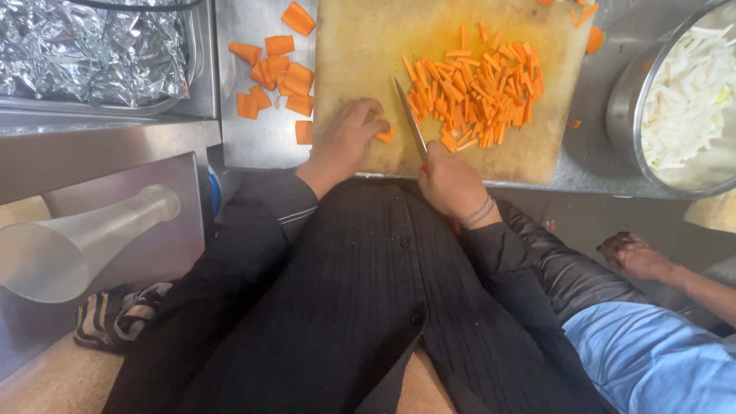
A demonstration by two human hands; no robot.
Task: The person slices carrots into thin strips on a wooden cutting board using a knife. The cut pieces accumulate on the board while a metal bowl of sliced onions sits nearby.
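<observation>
Head view, left hand (346,136): we see its grip closed over a carrot piece (385,135), pinning it to the cutting board (360,46).
Right hand (451,182): grip wrapped tight round a knife (409,116), blade just beside the piece.
Board: carrot sticks (477,86) piled right of the blade.
Surface (261,146): carrot chunks (276,73) left of the board, bowl of white strips (682,103) at right.

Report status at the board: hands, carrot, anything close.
Left hand pins carrot piece on cutting board. Right hand grips knife. Cut sticks right of blade; another person's hand off board.
</observation>
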